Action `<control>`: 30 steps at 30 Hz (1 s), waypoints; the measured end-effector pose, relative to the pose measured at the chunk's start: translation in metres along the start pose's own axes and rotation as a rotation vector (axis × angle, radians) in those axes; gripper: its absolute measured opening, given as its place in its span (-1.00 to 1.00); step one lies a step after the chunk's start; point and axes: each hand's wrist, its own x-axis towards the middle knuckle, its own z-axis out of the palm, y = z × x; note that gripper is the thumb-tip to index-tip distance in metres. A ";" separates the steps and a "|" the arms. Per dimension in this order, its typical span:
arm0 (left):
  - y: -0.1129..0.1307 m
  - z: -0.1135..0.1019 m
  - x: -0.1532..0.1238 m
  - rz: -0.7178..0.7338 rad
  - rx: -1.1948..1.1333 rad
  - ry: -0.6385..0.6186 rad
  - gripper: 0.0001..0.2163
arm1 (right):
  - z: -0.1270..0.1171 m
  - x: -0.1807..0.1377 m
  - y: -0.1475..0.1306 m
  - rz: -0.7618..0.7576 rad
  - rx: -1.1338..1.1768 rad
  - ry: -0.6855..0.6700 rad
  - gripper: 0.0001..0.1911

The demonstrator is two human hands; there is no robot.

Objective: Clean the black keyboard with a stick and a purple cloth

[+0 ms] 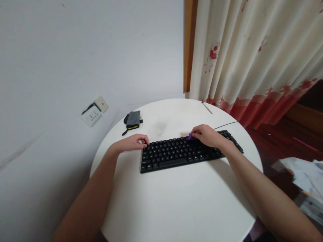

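A black keyboard (176, 154) lies across the middle of a round white table (176, 201). My left hand (133, 142) rests at the keyboard's upper left corner, fingers curled and thumb against its edge. My right hand (208, 135) lies over the upper right part of the keys, fingers pinched on a small purple thing (189, 136) held against the top rows. What the purple thing is I cannot make out.
A grey pouch with a yellow edge and black strap (133, 121) lies at the table's far left. A thin stick (207, 107) lies near the far rim. The keyboard's cable (225, 125) runs off to the right. A wall socket (94, 111) and a flowered curtain (252, 60) stand behind.
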 end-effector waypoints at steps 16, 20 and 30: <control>0.001 0.000 -0.001 -0.003 0.006 -0.013 -0.70 | -0.014 -0.003 0.024 0.237 -0.215 0.065 -0.79; 0.001 0.000 -0.001 0.003 -0.004 -0.017 -0.71 | -0.009 -0.006 0.009 0.189 -0.292 0.069 -0.78; 0.007 0.000 0.000 -0.022 -0.004 -0.012 -0.71 | 0.007 -0.003 -0.016 -0.017 -0.127 0.033 -0.79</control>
